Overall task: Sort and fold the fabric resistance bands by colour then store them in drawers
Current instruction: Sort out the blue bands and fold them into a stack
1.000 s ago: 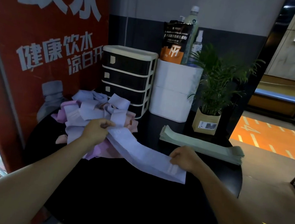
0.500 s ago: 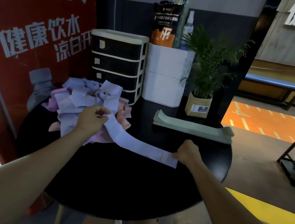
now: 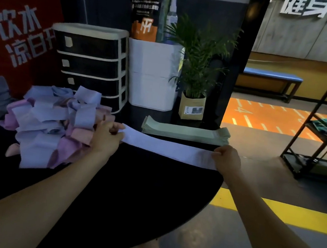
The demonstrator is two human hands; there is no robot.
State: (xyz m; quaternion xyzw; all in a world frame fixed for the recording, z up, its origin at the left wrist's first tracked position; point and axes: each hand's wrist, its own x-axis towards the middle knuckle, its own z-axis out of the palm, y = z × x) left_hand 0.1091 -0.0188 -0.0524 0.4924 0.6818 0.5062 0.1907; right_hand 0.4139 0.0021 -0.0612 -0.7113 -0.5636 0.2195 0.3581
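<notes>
A lilac band is held stretched flat just above the black table, pinched at 1 end by the left hand and at the other by the right hand. Folding appears due next, with ends brought together. Beyond, the mixed heap, green stack and drawers are seen.

A pale lilac fabric band is stretched flat and straight above the black round table, with one end at each side. To the left lies a loose pile of bands in lilac and pink, tangled together. Behind, a neat stack of green bands lies flat near the far edge. A black drawer unit with white frame stands closed at the back.
</notes>
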